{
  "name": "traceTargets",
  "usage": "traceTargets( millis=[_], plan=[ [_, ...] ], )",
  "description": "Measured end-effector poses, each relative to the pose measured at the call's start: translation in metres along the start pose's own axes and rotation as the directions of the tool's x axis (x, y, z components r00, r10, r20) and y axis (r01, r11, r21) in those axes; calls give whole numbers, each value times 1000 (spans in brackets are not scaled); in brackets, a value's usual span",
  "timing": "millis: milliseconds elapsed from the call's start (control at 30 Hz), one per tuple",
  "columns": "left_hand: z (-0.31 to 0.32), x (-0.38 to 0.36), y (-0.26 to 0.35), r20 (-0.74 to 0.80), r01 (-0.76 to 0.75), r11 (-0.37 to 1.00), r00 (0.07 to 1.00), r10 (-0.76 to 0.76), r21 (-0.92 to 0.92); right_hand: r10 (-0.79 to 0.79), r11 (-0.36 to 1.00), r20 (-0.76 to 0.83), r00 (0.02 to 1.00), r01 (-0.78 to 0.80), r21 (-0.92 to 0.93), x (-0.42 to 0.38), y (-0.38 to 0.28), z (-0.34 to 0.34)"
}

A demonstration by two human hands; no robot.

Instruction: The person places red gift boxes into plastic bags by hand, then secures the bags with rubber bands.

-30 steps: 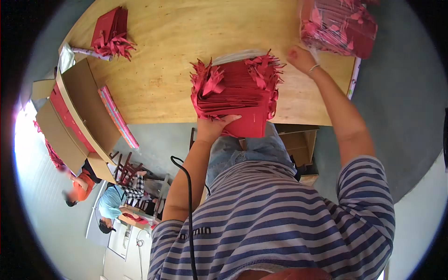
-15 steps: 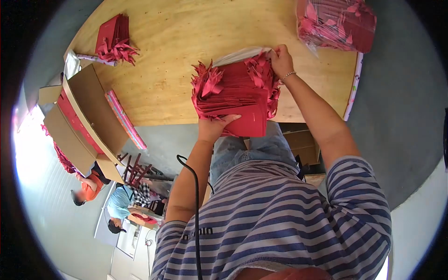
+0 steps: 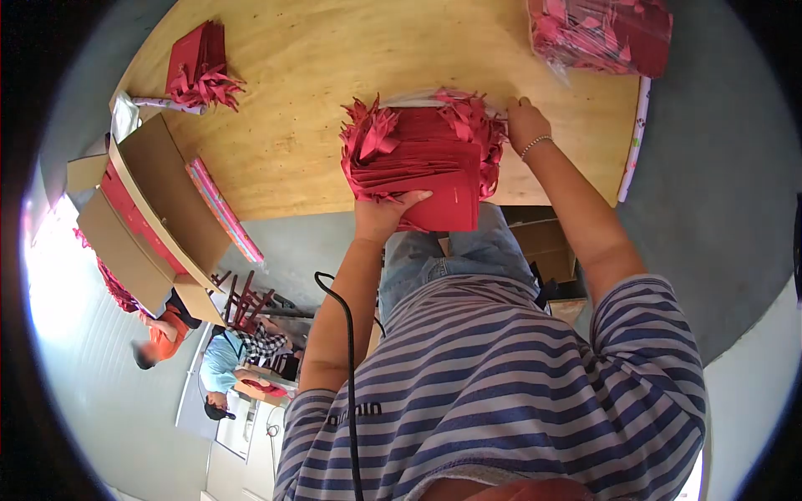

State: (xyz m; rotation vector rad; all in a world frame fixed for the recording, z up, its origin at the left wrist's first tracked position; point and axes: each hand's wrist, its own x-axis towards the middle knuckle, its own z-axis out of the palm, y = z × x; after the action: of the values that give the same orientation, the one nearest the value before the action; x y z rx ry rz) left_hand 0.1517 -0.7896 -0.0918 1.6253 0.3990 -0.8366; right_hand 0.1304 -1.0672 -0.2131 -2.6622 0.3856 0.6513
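Note:
A thick stack of red bags (image 3: pixel 443 179) with pink ribbons lies at the table's front edge, partly over it. Clear plastic (image 3: pixel 413 99) shows along the stack's far side. My left hand (image 3: pixel 383 215) grips the near left edge of the stack, thumb on top. At the stack's right side my right hand (image 3: pixel 525 123) is closed with bent fingers beside the ribbons; what it pinches is too small to make out.
Red bags in plastic (image 3: pixel 601 35) lie back right; another red bundle (image 3: pixel 199 67) is back left. An open cardboard box (image 3: pixel 180 188) and wrapped rolls (image 3: pixel 224 209) stand left. Two people (image 3: pixel 221 367) are farther off. A black cable (image 3: pixel 351 351) hangs before my shirt.
My right hand has moved slightly right and down, away from the stack's far corner. The plastic at the far side now sits lower and closer to the bags. My left hand keeps its hold.

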Motion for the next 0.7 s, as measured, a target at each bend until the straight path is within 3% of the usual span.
traceTargets(
  millis=[67, 100, 133, 200, 267, 300, 333, 367, 433, 467, 500, 533, 567, 600, 667, 700],
  plan=[
    [-2, 2, -1, 17, -31, 999, 999, 30, 28, 172, 985, 344, 923, -158, -67, 3, -6, 5],
    [-3, 3, -1, 20, -28, 999, 999, 27, 30, 186, 982, 447, 875, -157, -103, 8, -7, 6],
    [-4, 3, 0, 26, -53, 994, 998, 51, 97, 189, 982, 450, 873, -161, -99, 14, -4, 4],
    [-5, 3, -1, 40, -78, 983, 997, 73, 166, 92, 983, 522, 848, 6, -184, 25, 2, -21],
    [-5, 4, -3, 44, -95, 982, 995, 89, 165, 92, 992, 228, 969, -70, -102, 33, 1, -49],
    [-3, 4, -3, 49, -95, 982, 995, 88, 162, 7, 1000, -96, 995, -10, -28, 29, -4, -49],
    [-2, 3, -2, 39, -61, 991, 998, 57, 120, 12, 999, -96, 995, -15, -31, 27, -10, -44],
    [0, 2, 1, 32, -28, 997, 999, 25, 78, 108, 978, -161, 981, -76, 197, 25, -16, -35],
    [-1, 3, 2, 49, -32, 996, 998, 28, 85, 290, 804, -229, 929, -106, 585, 25, -7, 8],
    [-1, 3, 1, 55, -35, 995, 998, 30, 95, 290, 805, -229, 929, -107, 583, 23, -2, 18],
    [-2, 3, 0, 54, -36, 995, 998, 30, 96, 414, 455, 76, 907, -278, 846, 22, 1, 27],
    [-3, 3, -2, 57, -53, 993, 997, 47, 104, 387, 14, 397, 832, -436, 900, 21, 4, 36],
    [-4, 3, -4, 60, -68, 991, 996, 62, 111, 288, 47, 396, 872, -426, 904, 21, 21, 57],
    [-3, 2, 0, 62, -64, 991, 996, 57, 114, 290, 43, 400, 870, -429, 902, 14, 25, 47],
    [0, 0, 7, 68, -23, 995, 998, 16, 98, 47, 249, 444, 895, -442, 862, -3, 37, 28],
    [0, 2, 6, 74, -23, 995, 997, 16, 98, -1, 308, 501, 866, -476, 824, -8, 47, 29]
  ],
)
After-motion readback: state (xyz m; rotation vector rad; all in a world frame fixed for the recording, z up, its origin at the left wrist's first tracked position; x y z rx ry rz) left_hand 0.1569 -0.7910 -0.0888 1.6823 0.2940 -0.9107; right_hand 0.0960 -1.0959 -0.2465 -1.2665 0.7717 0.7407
